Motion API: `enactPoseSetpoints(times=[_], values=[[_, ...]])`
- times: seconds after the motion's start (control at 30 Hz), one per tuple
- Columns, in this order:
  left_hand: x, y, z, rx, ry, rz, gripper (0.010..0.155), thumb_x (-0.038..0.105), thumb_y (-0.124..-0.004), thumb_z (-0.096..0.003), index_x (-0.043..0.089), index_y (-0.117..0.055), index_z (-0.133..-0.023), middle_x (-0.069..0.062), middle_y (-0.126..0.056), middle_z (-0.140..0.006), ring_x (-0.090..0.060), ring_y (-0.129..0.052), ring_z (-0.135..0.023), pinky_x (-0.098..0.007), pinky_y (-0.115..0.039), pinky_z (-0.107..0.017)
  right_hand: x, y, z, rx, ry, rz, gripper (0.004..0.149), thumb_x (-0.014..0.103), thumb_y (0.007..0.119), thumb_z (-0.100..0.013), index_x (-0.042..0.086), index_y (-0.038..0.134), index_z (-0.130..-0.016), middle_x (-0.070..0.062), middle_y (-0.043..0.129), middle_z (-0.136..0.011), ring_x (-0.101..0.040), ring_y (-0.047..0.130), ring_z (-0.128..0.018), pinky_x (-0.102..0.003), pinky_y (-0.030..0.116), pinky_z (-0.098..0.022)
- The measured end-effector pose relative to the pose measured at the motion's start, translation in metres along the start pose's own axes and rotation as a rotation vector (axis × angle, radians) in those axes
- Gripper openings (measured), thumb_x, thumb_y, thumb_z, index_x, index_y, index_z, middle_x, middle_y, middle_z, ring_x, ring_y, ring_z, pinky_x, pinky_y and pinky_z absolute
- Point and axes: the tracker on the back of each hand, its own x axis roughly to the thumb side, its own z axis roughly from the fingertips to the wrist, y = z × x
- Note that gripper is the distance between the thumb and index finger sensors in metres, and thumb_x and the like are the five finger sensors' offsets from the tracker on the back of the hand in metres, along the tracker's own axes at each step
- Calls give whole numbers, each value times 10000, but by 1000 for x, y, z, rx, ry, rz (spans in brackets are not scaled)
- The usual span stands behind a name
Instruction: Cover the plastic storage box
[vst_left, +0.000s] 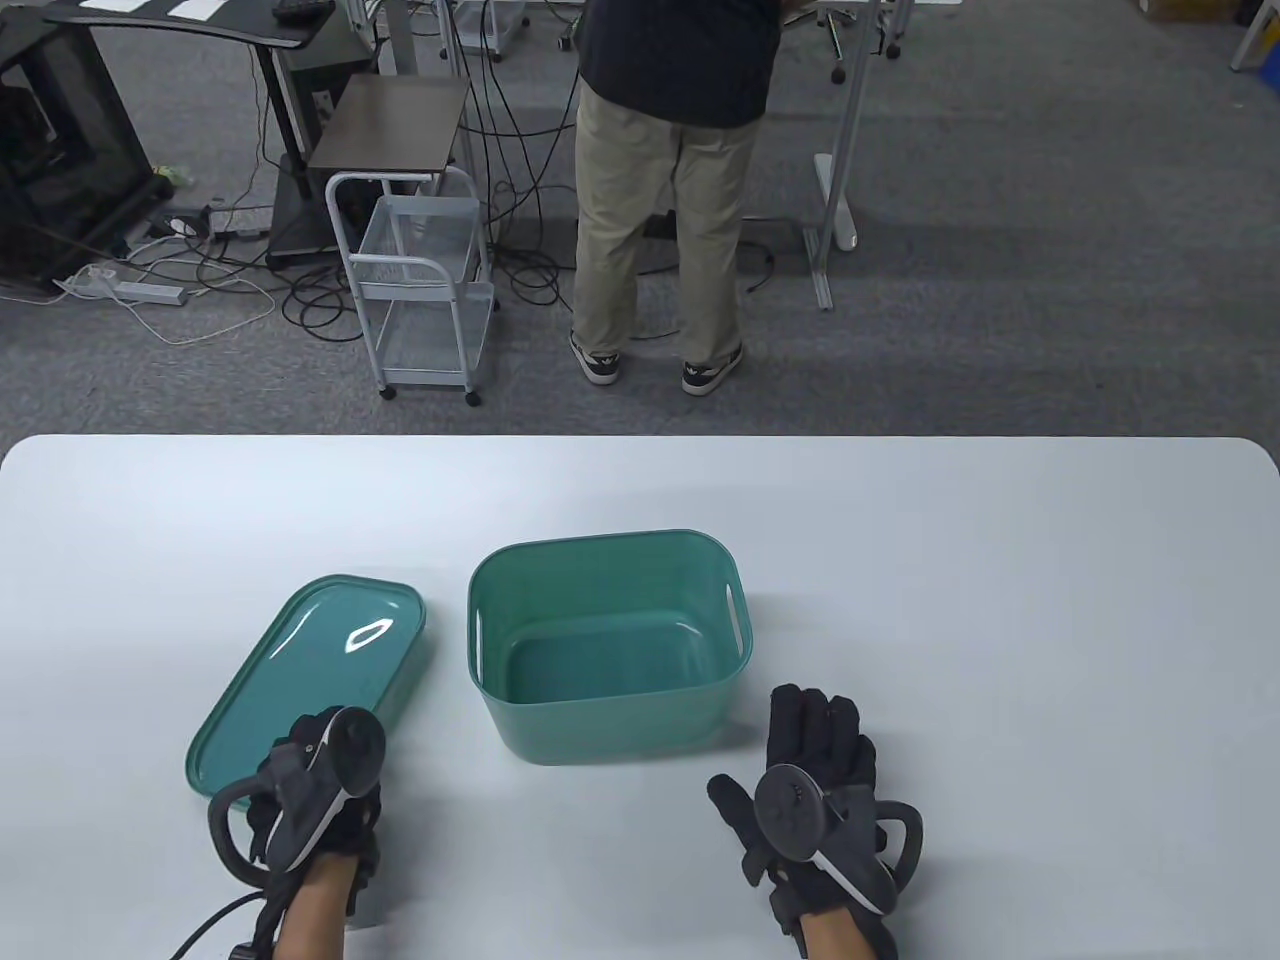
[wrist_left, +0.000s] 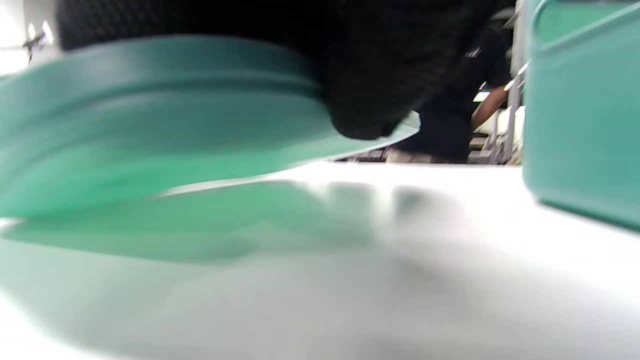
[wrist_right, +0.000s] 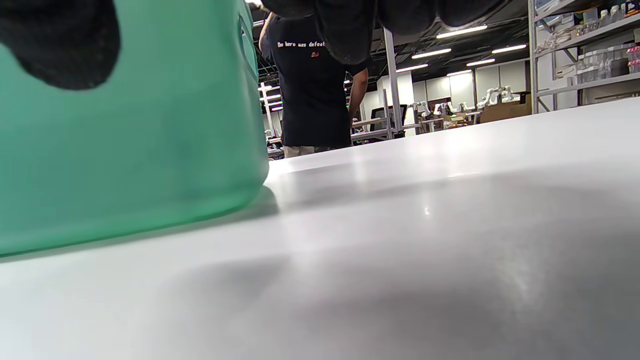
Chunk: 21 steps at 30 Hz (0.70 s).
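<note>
An open green plastic storage box (vst_left: 610, 645) stands in the middle of the white table (vst_left: 1000, 600). Its green lid (vst_left: 320, 665) lies to the left of it. My left hand (vst_left: 305, 775) is on the lid's near end and grips its edge; in the left wrist view the lid (wrist_left: 150, 125) is tilted up off the table under my gloved fingers (wrist_left: 370, 100). My right hand (vst_left: 815, 775) rests flat and open on the table right of the box, apart from it. The right wrist view shows the box wall (wrist_right: 125, 140) close by.
A person (vst_left: 665, 190) stands beyond the table's far edge. A white wire cart (vst_left: 420, 290), desks and cables are on the floor behind. The box (wrist_left: 580, 110) stands close to the right of the lid.
</note>
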Motion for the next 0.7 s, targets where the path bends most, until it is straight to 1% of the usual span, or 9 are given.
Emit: enactPoseSetpoints(times=[0.07, 0.17, 0.23, 0.33, 0.4, 0.43, 0.53, 0.6, 0.7], values=[[1, 3, 2, 57, -12, -1, 505, 320, -848, -472, 86, -777, -915, -183, -873, -816, -340, -959, -610, -479, -830, -485, 0, 0, 0, 4, 0, -1, 1038, 723, 690, -444, 61, 286, -1133, -289, 437, -1197, -580, 387, -1069, -684, 445, -713], [-6, 8, 4, 156, 13, 50, 520, 310, -779, -476, 111, -686, -946, -154, -798, -862, -319, -910, -651, -489, -794, -534, -1, 0, 1, 9, -1, -11, 1034, 722, 689, -446, 61, 289, -1133, -289, 442, -1195, -582, 390, -1068, -683, 448, -712], [-14, 15, 8, 265, 32, 93, 519, 297, -763, -458, 127, -674, -940, -141, -787, -862, -308, -899, -654, -495, -786, -548, -1, -1, 1, 10, -4, -23, 1033, 721, 688, -447, 60, 289, -1133, -289, 440, -1195, -581, 391, -1067, -683, 450, -711], [-25, 35, 19, 479, 87, 149, 511, 253, -753, -409, 143, -689, -904, -132, -788, -844, -319, -883, -644, -525, -761, -565, -1, -2, 1, 3, -10, -48, 1031, 721, 687, -449, 57, 292, -1133, -290, 445, -1194, -582, 389, -1066, -682, 451, -710], [-26, 57, 28, 604, 83, 188, 505, 250, -753, -400, 153, -690, -892, -123, -790, -840, -314, -881, -646, -523, -758, -569, -1, -3, 1, 1, -15, -59, 1029, 719, 687, -450, 59, 293, -1133, -290, 445, -1194, -582, 385, -1066, -682, 449, -711], [-25, 65, 32, 647, 70, 199, 502, 253, -754, -401, 161, -686, -889, -115, -788, -843, -308, -881, -650, -518, -758, -574, -1, -3, 1, 2, -18, -59, 1027, 719, 686, -450, 59, 295, -1133, -289, 446, -1193, -581, 386, -1066, -681, 449, -711], [-9, 97, 46, 770, -21, 249, 492, 259, -759, -408, 182, -678, -887, -95, -778, -860, -300, -872, -678, -510, -750, -599, -1, -4, 1, -6, -22, -74, 1026, 719, 686, -451, 59, 295, -1133, -290, 448, -1193, -582, 385, -1065, -681, 451, -710], [7, 115, 52, 807, -87, 279, 489, 269, -763, -412, 203, -681, -889, -73, -783, -869, -284, -878, -693, -493, -753, -618, -1, -5, 2, -8, -21, -76, 1027, 719, 685, -451, 58, 296, -1133, -290, 448, -1193, -583, 383, -1065, -681, 450, -710], [44, 145, 61, 882, -214, 318, 486, 274, -761, -405, 235, -691, -884, -55, -792, -877, -262, -884, -711, -475, -755, -642, -2, -5, 2, -6, -19, -79, 1025, 719, 684, -452, 59, 297, -1133, -290, 449, -1192, -583, 383, -1065, -681, 449, -711]])
